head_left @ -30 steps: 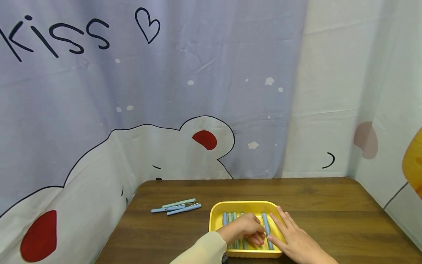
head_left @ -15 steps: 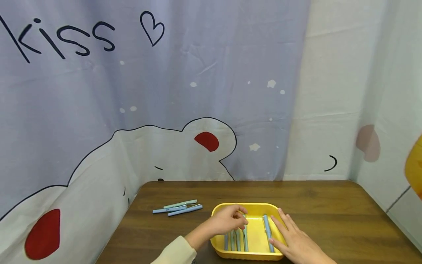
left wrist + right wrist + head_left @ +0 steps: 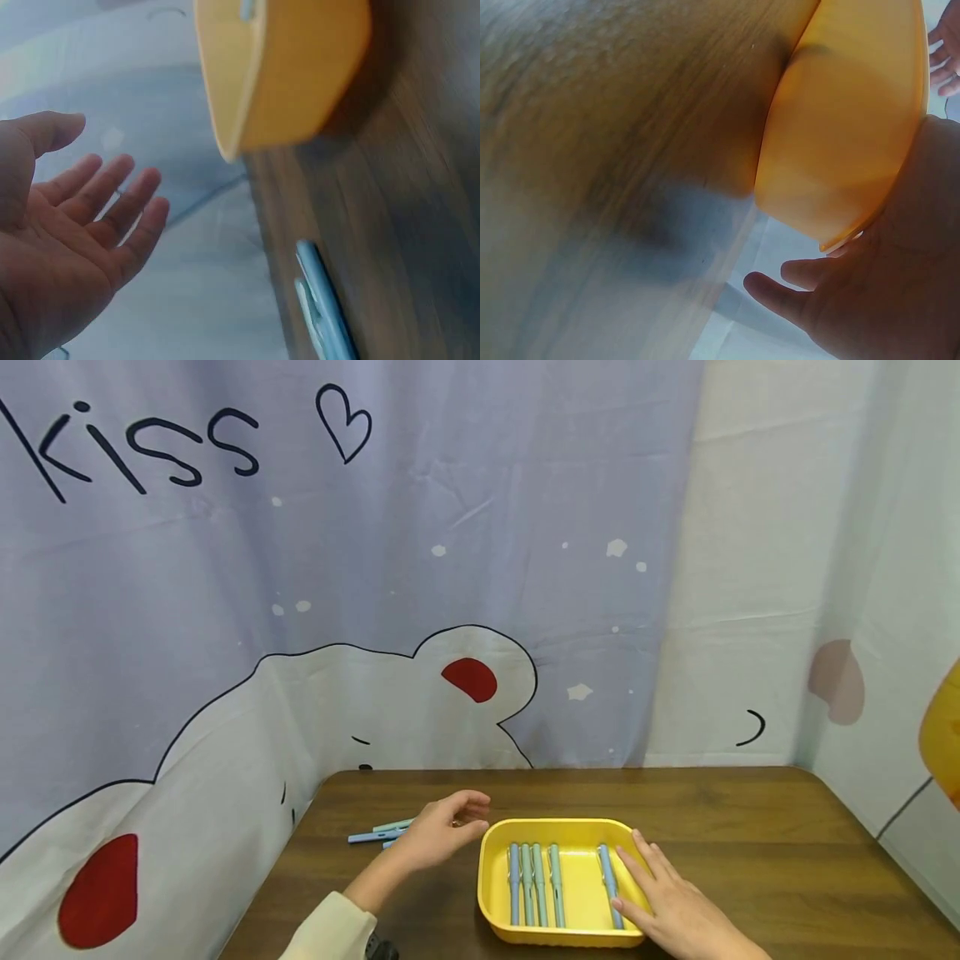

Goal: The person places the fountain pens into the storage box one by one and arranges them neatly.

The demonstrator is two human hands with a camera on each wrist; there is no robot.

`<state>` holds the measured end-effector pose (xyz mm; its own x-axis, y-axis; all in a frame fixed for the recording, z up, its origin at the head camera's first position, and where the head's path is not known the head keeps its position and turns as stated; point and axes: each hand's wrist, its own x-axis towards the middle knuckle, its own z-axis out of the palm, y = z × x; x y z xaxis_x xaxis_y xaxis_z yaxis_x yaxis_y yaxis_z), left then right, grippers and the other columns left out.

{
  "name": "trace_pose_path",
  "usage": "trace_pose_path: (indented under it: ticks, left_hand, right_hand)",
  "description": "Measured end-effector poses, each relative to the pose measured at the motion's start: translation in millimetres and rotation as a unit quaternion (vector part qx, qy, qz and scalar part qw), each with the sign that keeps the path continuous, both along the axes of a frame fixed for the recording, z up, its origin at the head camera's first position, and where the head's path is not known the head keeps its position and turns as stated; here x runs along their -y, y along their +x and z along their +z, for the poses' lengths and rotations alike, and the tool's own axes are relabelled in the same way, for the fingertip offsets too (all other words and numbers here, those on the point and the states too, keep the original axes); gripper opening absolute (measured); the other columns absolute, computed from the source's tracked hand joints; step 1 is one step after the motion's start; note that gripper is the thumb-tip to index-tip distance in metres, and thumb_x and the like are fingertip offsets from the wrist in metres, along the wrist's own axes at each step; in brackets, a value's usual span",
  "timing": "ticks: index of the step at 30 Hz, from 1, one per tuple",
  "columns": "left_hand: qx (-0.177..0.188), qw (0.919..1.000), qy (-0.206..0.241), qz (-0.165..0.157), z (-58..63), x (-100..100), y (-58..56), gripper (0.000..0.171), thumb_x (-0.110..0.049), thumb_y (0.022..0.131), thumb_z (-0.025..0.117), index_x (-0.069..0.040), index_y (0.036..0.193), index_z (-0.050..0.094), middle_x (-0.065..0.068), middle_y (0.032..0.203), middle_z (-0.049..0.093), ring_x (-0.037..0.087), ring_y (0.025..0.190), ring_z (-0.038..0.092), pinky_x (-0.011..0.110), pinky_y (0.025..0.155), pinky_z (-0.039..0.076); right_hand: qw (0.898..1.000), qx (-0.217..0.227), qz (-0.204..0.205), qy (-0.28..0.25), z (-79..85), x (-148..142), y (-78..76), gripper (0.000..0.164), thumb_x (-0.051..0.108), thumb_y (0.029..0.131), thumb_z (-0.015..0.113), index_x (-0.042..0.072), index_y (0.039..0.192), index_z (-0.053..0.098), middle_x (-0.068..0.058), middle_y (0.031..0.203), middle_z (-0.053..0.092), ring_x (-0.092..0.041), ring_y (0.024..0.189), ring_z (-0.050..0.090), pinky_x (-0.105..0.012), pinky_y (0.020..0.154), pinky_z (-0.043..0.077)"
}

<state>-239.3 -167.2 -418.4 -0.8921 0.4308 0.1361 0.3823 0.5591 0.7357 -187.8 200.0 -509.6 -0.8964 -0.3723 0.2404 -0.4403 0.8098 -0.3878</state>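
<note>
My left hand [image 3: 438, 833] hovers left of the yellow tray [image 3: 489, 893], fingers loosely spread and holding nothing. In the left wrist view its palm [image 3: 67, 262] is bare. Partly hidden behind that hand, blue and green pens [image 3: 375, 837] lie on the table. Inside the tray, a blue pen [image 3: 513, 885] and green pens [image 3: 540, 885] lie side by side at the left. Another blue pen [image 3: 608, 881] lies slightly tilted near the right wall. My right hand [image 3: 678, 906] rests over the tray's right rim with extended fingers, the thumb close to that pen.
The brown wooden table [image 3: 750, 835] extends behind and to the right of the tray. A printed curtain [image 3: 585, 610] hangs along its back and sides. A dark watch-like device [image 3: 381, 948] sits at my left wrist.
My left hand has lifted out of the tray and moved left toward the loose pens, uncovering the row in the tray. The right hand stays on the rim.
</note>
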Motion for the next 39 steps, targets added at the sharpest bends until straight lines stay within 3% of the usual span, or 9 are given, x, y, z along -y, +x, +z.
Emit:
trace_pose_path:
  ticks: [8,19,29,39]
  left_hand:
    - [-0.02,0.9982,0.002,0.057,-16.9,32,-11.4,0.035,-0.027,0.102,0.063,-0.013,0.133,0.062,0.006,0.128,0.067,0.028,0.118,0.063,0.047,0.094,0.054]
    - [-0.026,0.9933,-0.038,0.106,-35.7,52,-25.7,0.039,-0.027,0.1,0.066,-0.011,0.136,0.061,0.01,0.134,0.065,0.033,0.122,0.062,0.053,0.098,0.051]
    - [-0.048,0.9832,-0.138,0.11,-59.5,65,-36.0,0.043,-0.018,0.096,0.069,-0.003,0.135,0.061,0.015,0.135,0.064,0.037,0.122,0.06,0.055,0.098,0.05]
    - [-0.041,0.9737,-0.19,0.119,-72.2,69,-37.2,0.045,-0.018,0.094,0.071,-0.001,0.134,0.061,0.02,0.134,0.062,0.045,0.13,0.052,0.06,0.105,0.043]
  right_hand:
    - [1.0,0.002,0.0,-0.002,1.1,0,0.6,0.072,0.054,0.098,0.059,0.009,0.153,0.046,-0.022,0.164,0.026,-0.054,0.141,0.035,-0.071,0.09,0.047]
    - [1.0,0.001,-0.001,-0.002,3.2,0,0.4,0.072,0.054,0.099,0.058,0.009,0.154,0.044,-0.02,0.164,0.026,-0.052,0.142,0.035,-0.072,0.09,0.047]
    - [1.0,0.017,0.002,-0.005,2.3,0,1.4,0.073,0.053,0.099,0.059,0.008,0.153,0.044,-0.023,0.163,0.026,-0.054,0.141,0.034,-0.073,0.088,0.047]
    - [1.0,0.022,0.002,-0.009,1.0,0,0.9,0.074,0.054,0.098,0.058,0.007,0.154,0.044,-0.023,0.164,0.025,-0.055,0.141,0.034,-0.074,0.088,0.046]
